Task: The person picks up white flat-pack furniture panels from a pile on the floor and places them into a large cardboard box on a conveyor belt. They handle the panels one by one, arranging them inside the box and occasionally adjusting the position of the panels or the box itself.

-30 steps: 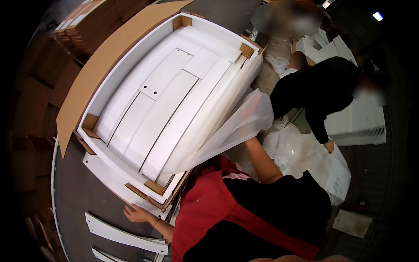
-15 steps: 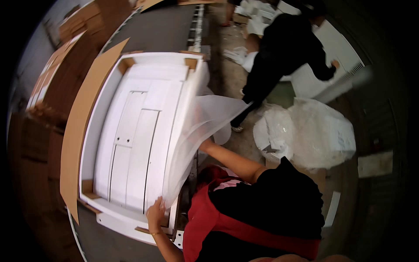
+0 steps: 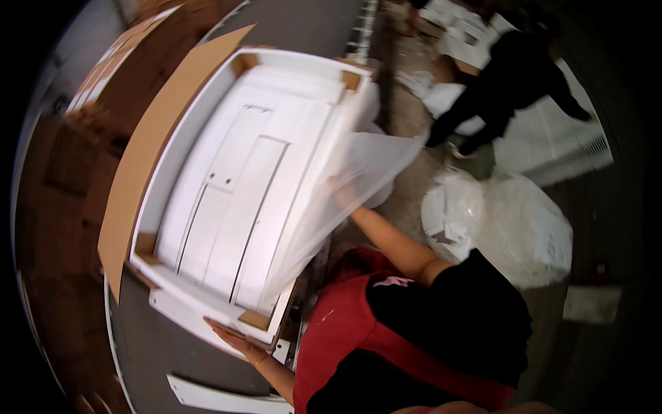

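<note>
Head view: translucent sheeting [image 3: 386, 160] along the right side of the white-walled box [image 3: 196, 131] veils the right hand [image 3: 343, 192]; whether it pinches, I cannot tell. Blurred, the left hand [image 3: 233, 338] extends its fingers at the box's near end.

Black top [image 3: 452, 307], loose; right sleeve [image 3: 455, 272] short, ends above elbow, forearm bare. Red panel [image 3: 338, 334] at 9 o'clock of torso, small pale mark [image 3: 327, 316] on it; red band [image 3: 441, 383] runs off toward 4 o'clock. Pink-and-white patch [image 3: 393, 281], torso's 11 o'clock. Left hand [image 3: 234, 338]: thin gold-toned bracelet [image 3: 261, 359] at wrist. Right hand [image 3: 341, 192] bare.
</note>
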Tool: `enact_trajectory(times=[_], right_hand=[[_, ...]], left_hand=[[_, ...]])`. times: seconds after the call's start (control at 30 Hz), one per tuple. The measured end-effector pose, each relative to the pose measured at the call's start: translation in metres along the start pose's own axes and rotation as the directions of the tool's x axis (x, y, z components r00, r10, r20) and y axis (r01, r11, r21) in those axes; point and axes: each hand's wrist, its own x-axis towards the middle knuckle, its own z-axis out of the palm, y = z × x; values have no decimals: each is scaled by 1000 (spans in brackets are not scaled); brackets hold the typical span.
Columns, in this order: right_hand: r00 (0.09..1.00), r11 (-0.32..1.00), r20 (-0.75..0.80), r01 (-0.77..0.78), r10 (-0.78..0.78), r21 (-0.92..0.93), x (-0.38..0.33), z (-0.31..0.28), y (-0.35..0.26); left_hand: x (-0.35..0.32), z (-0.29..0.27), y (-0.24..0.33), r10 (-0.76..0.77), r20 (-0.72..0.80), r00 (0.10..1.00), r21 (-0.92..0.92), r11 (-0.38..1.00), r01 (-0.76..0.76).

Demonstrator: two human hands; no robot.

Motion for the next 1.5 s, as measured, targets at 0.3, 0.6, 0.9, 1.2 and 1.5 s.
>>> enact_trajectory(times=[0.3,0.6,0.9,1.2,1.5], right_hand=[[996,969,69,-38,56,-246,28,-37,137],[862,890,222,-445,456,-99,-6,-74,38],[940,906,232,-312,251,286,33,-42,61],[974,799,182,-214,133,562,48,-45,93],[913,721,-54,-281,404,634,-52,-29,132]], left_hand=[[16,17,1,-377,-77,923,-353,876,329],[0,-14,-53,-543,59,837,-467,727,504],[16,-4,-65,-468,208,859,-417,752,510],[51,18,-89,-113,446,888,-51,987,151],[90,111,-115,-149,465,873,-6,985,172]])
